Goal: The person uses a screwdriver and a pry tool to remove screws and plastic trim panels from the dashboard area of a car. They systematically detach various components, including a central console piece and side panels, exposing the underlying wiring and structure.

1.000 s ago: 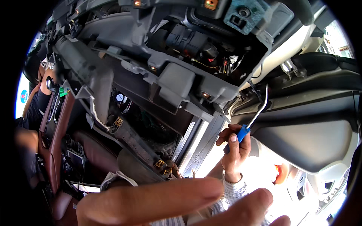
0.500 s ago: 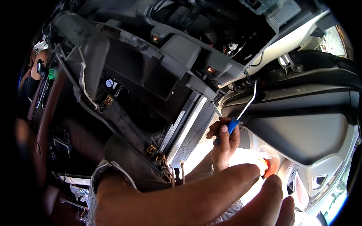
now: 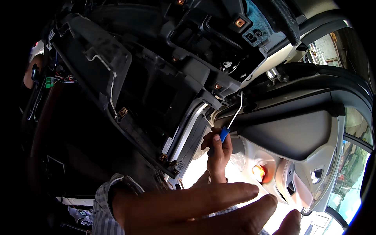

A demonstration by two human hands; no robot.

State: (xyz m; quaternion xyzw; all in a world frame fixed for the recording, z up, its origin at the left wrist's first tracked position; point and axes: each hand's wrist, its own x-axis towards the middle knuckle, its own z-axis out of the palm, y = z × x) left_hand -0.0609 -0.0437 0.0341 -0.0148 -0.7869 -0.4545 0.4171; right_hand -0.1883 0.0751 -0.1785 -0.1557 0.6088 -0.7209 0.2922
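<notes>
A view from under a stripped car dashboard, looking up toward the open passenger-side door. At the centre, the right hand [image 3: 217, 150] is raised, its fingers curled tight around the blue plastic handle of a thin bent metal pry tool [image 3: 234, 115]. The tool's silver shaft rises toward one o'clock, and its hooked tip reaches the seam where the dark grey plastic dashboard frame [image 3: 117, 78] meets the door pillar — whether the tip actually touches the trim cannot be told.

At six o'clock, very close to the camera, the left hand [image 3: 203, 209] stretches toward three o'clock with fingers extended and loosely spread, holding nothing; a checked shirt cuff [image 3: 103, 203] shows at its wrist.

At three o'clock hangs the pale grey door panel [image 3: 297, 137], with an orange glowing lamp [image 3: 259, 172] at about four o'clock, just beside the right hand. Copper-coloured metal clips [image 3: 239, 22] dot the frame — one at twelve o'clock.
</notes>
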